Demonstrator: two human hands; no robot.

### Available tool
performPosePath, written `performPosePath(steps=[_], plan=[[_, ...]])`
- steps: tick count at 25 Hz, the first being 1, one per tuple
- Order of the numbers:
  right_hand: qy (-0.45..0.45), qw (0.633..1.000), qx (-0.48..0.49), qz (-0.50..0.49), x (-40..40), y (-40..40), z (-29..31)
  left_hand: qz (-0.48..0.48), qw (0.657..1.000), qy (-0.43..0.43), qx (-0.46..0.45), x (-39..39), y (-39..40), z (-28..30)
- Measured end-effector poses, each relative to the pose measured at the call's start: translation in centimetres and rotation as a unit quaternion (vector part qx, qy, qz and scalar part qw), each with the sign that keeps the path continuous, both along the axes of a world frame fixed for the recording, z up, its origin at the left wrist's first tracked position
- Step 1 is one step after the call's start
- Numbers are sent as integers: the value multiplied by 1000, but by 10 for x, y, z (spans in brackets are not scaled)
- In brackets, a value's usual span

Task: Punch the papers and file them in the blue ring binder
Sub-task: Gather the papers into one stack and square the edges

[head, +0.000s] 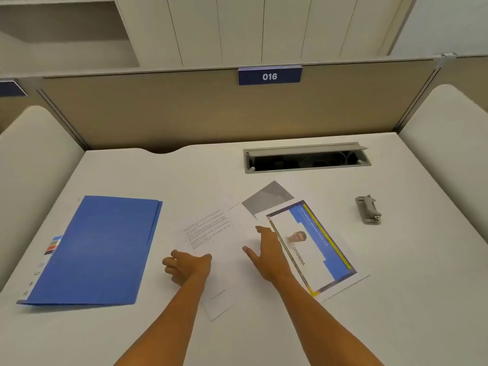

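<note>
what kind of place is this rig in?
Likely an office cubicle or numbered study carrel: a fabric partition with a "016" sign, a white desk with a cable tray, and cabinets behind.

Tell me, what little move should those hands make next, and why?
Probably gather the loose papers into one squared stack. They lie fanned and askew on the desk, with the left hand and right hand already on them, while the hole punch sits untouched to the right and the blue binder lies closed.
</note>
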State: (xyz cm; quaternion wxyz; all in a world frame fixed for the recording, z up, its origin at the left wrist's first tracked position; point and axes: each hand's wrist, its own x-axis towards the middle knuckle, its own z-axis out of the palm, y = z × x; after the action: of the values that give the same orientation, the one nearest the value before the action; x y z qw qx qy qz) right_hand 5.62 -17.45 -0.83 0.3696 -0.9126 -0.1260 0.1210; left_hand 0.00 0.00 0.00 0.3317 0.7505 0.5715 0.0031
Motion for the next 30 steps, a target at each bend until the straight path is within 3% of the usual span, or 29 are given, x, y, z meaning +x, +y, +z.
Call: performPosePath(steps=[3, 8, 13, 18, 24, 28, 30], plan=[[19, 997, -68, -9, -7, 9, -6, 32, 997, 40, -52, -6, -3, -1], [12, 984, -178, -9, -14, 21, -12, 60, 995, 24, -80, -8, -3, -6], [44, 983, -179, -21, -8, 30, -8, 113, 988, -21, -108, -6, -1, 3], [75, 982, -173, -24, -4, 32, -9, 145, 967, -135, -161, -13, 7, -1], [71, 988, -129, -39, -6, 27, -13, 41, 979, -174, -100, -15, 5, 3], [61, 992, 30, -104, -1, 16, -13, 7, 979, -188, -76, -14, 10, 8], [17, 985, 62, -157, 9, 5, -11, -9, 978, -200, -62, -12, 16, 11]])
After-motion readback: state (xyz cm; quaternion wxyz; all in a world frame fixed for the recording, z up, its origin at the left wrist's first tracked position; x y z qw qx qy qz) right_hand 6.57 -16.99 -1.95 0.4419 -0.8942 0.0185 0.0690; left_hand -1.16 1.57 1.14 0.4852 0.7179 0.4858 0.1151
